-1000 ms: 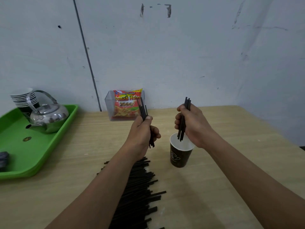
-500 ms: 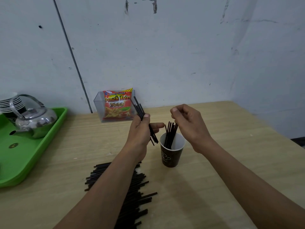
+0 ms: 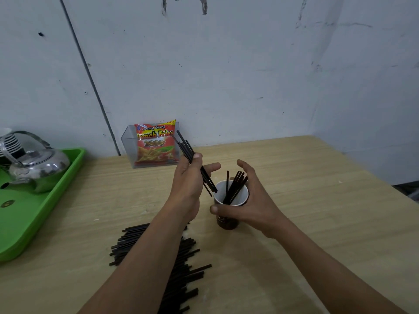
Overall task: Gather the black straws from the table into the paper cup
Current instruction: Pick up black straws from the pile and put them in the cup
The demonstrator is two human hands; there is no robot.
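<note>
Left hand (image 3: 188, 180) pinches a straw bundle (image 3: 184, 145), tilted, lower ends just left of the paper cup (image 3: 226, 223), which the right hand (image 3: 256, 200) clasps.

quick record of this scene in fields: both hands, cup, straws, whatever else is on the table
left hand: grips a tilted straw bundle, lower ends beside the cup rim
right hand: curled round the paper cup, thumb on its near wall
paper cup: upright on the table, with several cup straws standing in it
straw pile: lies on the table, partly under the left forearm
other: kettle on green tray at left; snack bag in clear box by the wall
</note>
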